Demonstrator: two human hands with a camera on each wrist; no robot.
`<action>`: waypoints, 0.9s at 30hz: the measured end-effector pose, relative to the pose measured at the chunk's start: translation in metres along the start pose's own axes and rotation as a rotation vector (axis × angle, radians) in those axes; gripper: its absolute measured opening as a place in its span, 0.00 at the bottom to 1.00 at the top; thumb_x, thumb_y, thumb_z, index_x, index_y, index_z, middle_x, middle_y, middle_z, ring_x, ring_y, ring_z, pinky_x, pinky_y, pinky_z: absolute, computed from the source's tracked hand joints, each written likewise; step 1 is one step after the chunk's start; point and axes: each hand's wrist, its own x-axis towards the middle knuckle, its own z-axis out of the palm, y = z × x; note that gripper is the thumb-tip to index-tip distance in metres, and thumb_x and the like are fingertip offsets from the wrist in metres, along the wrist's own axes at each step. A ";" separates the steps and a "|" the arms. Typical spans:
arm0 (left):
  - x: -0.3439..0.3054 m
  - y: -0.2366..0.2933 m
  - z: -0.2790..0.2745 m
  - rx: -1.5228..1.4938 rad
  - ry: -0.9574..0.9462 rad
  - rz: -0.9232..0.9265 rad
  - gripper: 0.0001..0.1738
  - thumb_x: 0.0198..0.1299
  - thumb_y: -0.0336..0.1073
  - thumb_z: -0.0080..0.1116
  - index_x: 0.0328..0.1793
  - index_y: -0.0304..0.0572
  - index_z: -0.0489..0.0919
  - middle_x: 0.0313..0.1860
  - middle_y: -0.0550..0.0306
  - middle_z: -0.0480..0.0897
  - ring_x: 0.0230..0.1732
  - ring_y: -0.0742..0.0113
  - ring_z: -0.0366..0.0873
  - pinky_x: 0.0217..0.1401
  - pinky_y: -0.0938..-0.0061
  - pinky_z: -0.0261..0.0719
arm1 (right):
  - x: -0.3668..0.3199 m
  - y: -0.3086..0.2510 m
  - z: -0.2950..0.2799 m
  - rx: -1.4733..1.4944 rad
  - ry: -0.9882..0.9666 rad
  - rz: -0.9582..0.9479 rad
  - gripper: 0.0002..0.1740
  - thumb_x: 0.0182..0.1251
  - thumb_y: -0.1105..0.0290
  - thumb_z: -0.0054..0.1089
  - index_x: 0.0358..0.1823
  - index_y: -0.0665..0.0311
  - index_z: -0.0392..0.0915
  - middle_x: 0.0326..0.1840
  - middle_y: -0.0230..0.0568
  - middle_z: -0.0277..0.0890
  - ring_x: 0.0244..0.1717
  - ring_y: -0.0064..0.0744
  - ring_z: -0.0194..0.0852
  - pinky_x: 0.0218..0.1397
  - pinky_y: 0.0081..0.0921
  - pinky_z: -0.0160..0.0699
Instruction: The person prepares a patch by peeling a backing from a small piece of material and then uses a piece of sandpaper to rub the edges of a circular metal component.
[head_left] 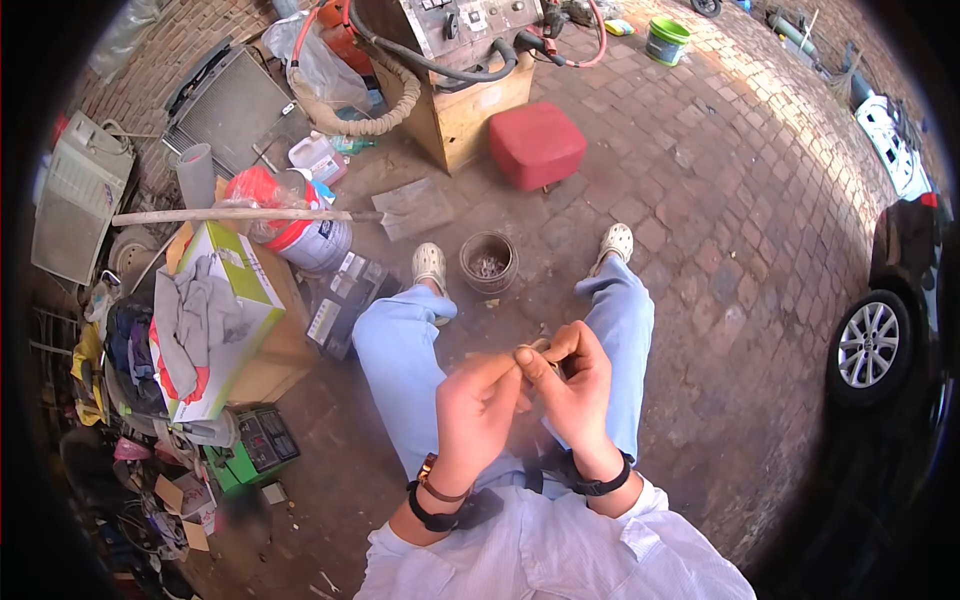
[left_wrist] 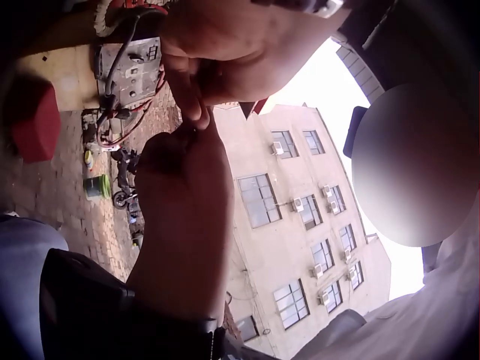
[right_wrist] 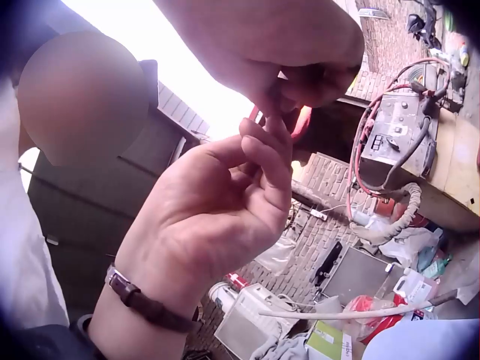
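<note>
Both hands meet in front of the lap in the head view, fingertips together. My left hand [head_left: 478, 405] has its fingers bent and pinches at a small brownish thing [head_left: 540, 345]. Its kind I cannot tell, as the fingers cover most of it. From the other side, my right hand [head_left: 578, 385] holds it between thumb and curled forefinger. In the right wrist view the left hand [right_wrist: 217, 202] shows its palm side, with fingertips right against those of the right hand [right_wrist: 300, 52]. The left wrist view has the right hand [left_wrist: 184, 169] below the left hand [left_wrist: 225, 52], fingertips touching.
A round pot [head_left: 489, 262] with bits inside stands between the feet. Left of the legs are a car battery [head_left: 350, 300], a box with cloths [head_left: 245, 330] and a shovel [head_left: 250, 214]. A red stool [head_left: 538, 146] stands ahead; a dark car [head_left: 890, 330] is at the right.
</note>
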 end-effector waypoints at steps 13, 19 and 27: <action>0.001 -0.004 -0.001 -0.022 0.053 -0.053 0.10 0.66 0.26 0.53 0.50 0.26 0.78 0.29 0.52 0.81 0.22 0.72 0.78 0.23 0.82 0.77 | 0.019 0.006 -0.017 -0.139 0.100 -0.135 0.17 0.61 0.74 0.67 0.24 0.60 0.64 0.18 0.22 0.60 0.20 0.10 0.52 0.21 0.15 0.51; 0.006 -0.005 0.002 0.046 0.101 0.074 0.10 0.66 0.25 0.52 0.50 0.26 0.79 0.25 0.54 0.80 0.19 0.74 0.75 0.21 0.82 0.74 | 0.015 0.018 0.003 -0.280 0.069 -0.094 0.19 0.59 0.71 0.70 0.23 0.62 0.63 0.19 0.23 0.61 0.22 0.11 0.49 0.22 0.17 0.51; 0.001 -0.003 -0.005 -0.063 0.103 0.041 0.11 0.67 0.26 0.51 0.51 0.26 0.79 0.24 0.53 0.79 0.19 0.72 0.76 0.22 0.80 0.75 | 0.035 0.007 -0.023 -0.147 0.174 0.014 0.16 0.64 0.72 0.65 0.25 0.60 0.64 0.21 0.23 0.65 0.22 0.09 0.58 0.24 0.12 0.56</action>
